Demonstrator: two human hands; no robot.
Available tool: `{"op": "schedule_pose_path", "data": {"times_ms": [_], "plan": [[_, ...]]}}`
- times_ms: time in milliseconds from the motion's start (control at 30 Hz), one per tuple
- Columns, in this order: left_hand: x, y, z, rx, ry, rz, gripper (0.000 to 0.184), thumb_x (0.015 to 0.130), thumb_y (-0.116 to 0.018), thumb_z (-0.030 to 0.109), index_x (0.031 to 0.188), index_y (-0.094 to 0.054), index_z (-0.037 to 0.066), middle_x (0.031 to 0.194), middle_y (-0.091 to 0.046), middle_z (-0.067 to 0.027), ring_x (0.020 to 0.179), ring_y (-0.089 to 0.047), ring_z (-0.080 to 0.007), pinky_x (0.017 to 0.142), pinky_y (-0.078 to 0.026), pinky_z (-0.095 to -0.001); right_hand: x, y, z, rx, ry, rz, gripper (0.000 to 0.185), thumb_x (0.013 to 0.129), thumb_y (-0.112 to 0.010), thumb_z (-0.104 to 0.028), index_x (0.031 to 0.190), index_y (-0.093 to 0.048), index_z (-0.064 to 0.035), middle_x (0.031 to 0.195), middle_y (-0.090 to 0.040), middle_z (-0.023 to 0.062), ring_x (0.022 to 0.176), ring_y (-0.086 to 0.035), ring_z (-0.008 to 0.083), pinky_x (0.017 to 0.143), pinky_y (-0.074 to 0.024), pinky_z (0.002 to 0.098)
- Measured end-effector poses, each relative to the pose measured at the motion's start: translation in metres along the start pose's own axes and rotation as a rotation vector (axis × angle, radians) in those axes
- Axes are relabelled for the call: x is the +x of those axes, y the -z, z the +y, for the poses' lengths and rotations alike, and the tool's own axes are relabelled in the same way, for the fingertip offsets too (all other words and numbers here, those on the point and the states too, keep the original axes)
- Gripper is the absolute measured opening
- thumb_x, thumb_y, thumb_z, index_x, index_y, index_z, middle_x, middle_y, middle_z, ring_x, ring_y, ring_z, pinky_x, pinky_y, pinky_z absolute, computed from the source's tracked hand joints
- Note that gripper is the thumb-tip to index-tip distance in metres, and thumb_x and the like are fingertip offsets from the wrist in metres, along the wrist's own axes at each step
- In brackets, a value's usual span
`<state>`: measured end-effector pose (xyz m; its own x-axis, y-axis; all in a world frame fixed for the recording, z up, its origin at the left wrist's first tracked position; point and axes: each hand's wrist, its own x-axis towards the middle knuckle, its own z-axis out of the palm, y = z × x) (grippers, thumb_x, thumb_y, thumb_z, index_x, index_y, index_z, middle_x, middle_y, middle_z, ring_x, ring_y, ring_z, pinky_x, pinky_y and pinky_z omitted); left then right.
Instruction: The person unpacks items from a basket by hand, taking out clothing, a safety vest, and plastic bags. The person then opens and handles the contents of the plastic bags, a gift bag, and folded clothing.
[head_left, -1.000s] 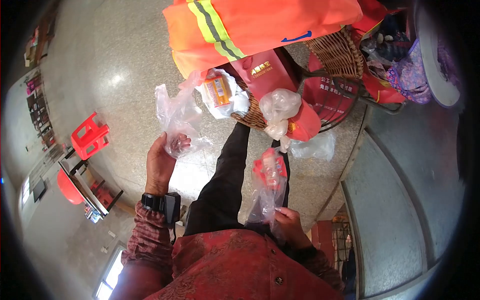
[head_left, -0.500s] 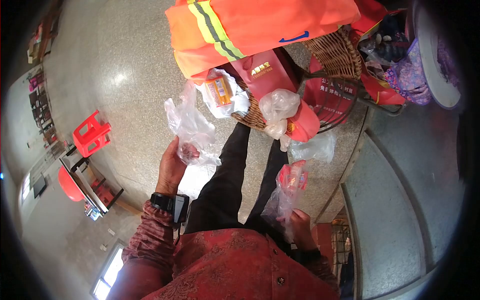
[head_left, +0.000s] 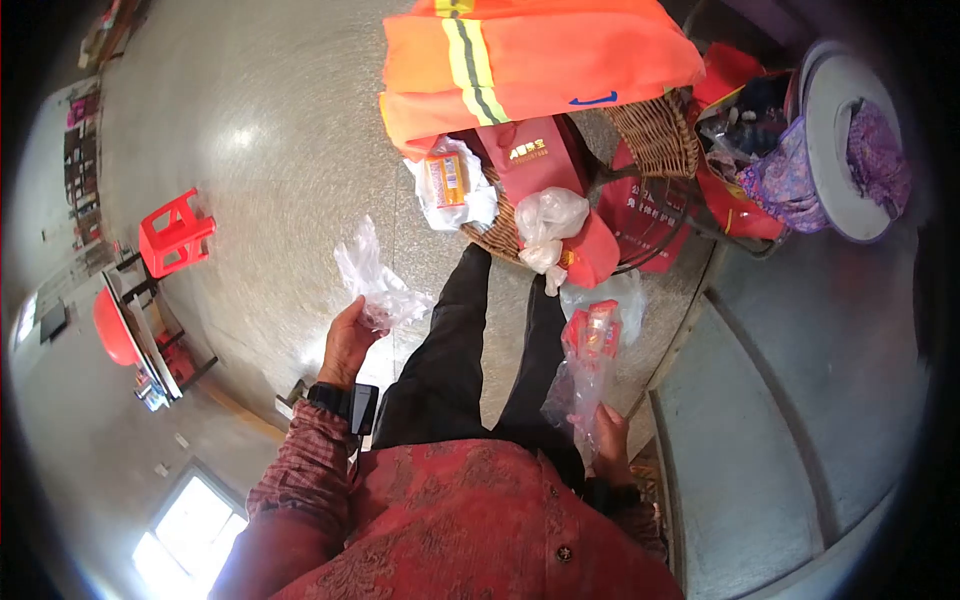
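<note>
I'm watching the left hand gripping a floppy, light-looking bag, the right hand gripping a red-filled bag by its bunched end, probably best.

1 head-worn fisheye view is aimed forward and down; shirt is framed nearest, trousers next, floor beyond.

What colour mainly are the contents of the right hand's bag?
The contents are mainly red; head view.
</note>
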<state>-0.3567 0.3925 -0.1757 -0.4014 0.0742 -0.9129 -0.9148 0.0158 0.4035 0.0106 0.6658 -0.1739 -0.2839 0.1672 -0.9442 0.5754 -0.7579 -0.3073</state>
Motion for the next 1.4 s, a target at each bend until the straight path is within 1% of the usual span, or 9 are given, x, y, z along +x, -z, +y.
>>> {"op": "schedule_pose_path", "data": {"times_ms": [100, 200, 400, 667, 800, 1000, 1167, 1300, 1400], "plan": [[-0.022, 0.010, -0.018, 0.007, -0.011, 0.042, 0.020, 0.089, -0.055, 0.022, 0.098, -0.058, 0.004, 0.088, -0.064, -0.0081, 0.082, -0.061, -0.0211, 0.073, -0.050, -0.0370, -0.001, 0.025, -0.008, -0.342, 0.275, -0.079, 0.029, 0.094, -0.046, -0.024, 0.100, -0.061, 0.0012, 0.086, -0.064, 0.0066, 0.079, -0.061, 0.0137, 0.070, -0.0489, 0.0275], [-0.022, 0.032, -0.040, -0.017, 0.022, -0.079, 0.019, 0.086, -0.057, 0.018, 0.099, -0.057, 0.004, 0.088, -0.064, -0.0092, 0.080, -0.062, -0.0211, 0.072, -0.050, -0.0371, -0.004, 0.046, -0.008, -0.287, 0.208, -0.012, 0.027, 0.093, -0.050, -0.023, 0.099, -0.061, 0.0012, 0.086, -0.064, 0.0073, 0.079, -0.062, 0.0149, 0.070, -0.0494, 0.0273], [-0.050, 0.031, -0.042, 0.007, 0.005, 0.017, 0.018, 0.083, -0.053, 0.006, 0.100, -0.052, 0.004, 0.090, -0.061, -0.0088, 0.076, -0.061, -0.0227, 0.070, -0.051, -0.0382, -0.011, 0.058, 0.014, -0.133, 0.040, 0.151, 0.029, 0.091, -0.056, -0.025, 0.094, -0.061, 0.0033, 0.083, -0.063, 0.0102, 0.075, -0.063, 0.0186, 0.071, -0.0523, 0.0309], [-0.051, 0.080, -0.029, -0.046, -0.043, 0.151, 0.043, 0.080, -0.046, -0.003, 0.123, -0.043, 0.001, 0.090, -0.059, -0.0126, 0.076, -0.061, -0.0259, 0.066, -0.053, -0.0396, 0.020, 0.081, 0.096, -0.287, 0.006, 0.185, 0.027, 0.091, -0.057, -0.020, 0.099, -0.061, 0.0054, 0.085, -0.064, 0.0101, 0.072, -0.064, 0.0191, 0.069, -0.0531, 0.0301], [-0.045, 0.119, -0.020, -0.101, -0.047, 0.127, 0.044, 0.080, -0.046, -0.003, 0.124, -0.044, 0.000, 0.090, -0.059, -0.0127, 0.075, -0.061, -0.0248, 0.066, -0.053, -0.0384, -0.007, 0.020, 0.075, -0.304, 0.028, 0.098, 0.028, 0.090, -0.057, -0.019, 0.101, -0.061, 0.0054, 0.087, -0.065, 0.0081, 0.075, -0.063, 0.0170, 0.069, -0.0518, 0.0279], [-0.044, 0.170, -0.007, -0.176, -0.069, -0.021, 0.027, 0.082, -0.048, 0.002, 0.108, -0.057, 0.000, 0.091, -0.061, -0.0095, 0.078, -0.061, -0.0209, 0.067, -0.052, -0.0366, -0.015, -0.052, 0.047, -0.504, 0.056, 0.120, 0.024, 0.086, -0.062, -0.018, 0.098, -0.064, 0.0024, 0.086, -0.065, 0.0038, 0.075, -0.061, 0.0128, 0.066, -0.0489, 0.0257], [-0.068, 0.191, -0.002, -0.291, -0.098, -0.018, 0.022, 0.089, -0.052, 0.016, 0.104, -0.059, 0.002, 0.098, -0.063, -0.0074, 0.087, -0.061, -0.0195, 0.077, -0.050, -0.0405, -0.035, -0.117, -0.018, -0.522, 0.110, 0.067, 0.021, 0.085, -0.063, -0.015, 0.096, -0.064, 0.0025, 0.083, -0.064, 0.0045, 0.068, -0.060, 0.0126, 0.064, -0.0496, 0.0255], [-0.075, 0.203, -0.011, -0.499, -0.171, -0.063, 0.030, 0.094, -0.046, 0.022, 0.113, -0.054, 0.000, 0.110, -0.061, -0.0118, 0.100, -0.059, -0.0251, 0.087, -0.048, -0.0454, -0.056, -0.157, -0.054, -0.491, 0.156, -0.007, 0.023, 0.085, -0.062, -0.014, 0.098, -0.062, 0.0044, 0.081, -0.064, 0.0067, 0.067, -0.062, 0.0147, 0.064, -0.0514, 0.0264], [-0.088, 0.201, -0.015, -0.835, -0.230, -0.292, 0.035, 0.097, -0.041, 0.023, 0.122, -0.047, -0.002, 0.121, -0.055, -0.0159, 0.110, -0.055, -0.0306, 0.096, -0.043, -0.0497, -0.074, -0.190, -0.071, -0.531, 0.190, -0.073, 0.022, 0.086, -0.061, -0.022, 0.092, -0.065, -0.0008, 0.076, -0.063, 0.0032, 0.069, -0.057, 0.0103, 0.062, -0.0443, 0.0232]]}}
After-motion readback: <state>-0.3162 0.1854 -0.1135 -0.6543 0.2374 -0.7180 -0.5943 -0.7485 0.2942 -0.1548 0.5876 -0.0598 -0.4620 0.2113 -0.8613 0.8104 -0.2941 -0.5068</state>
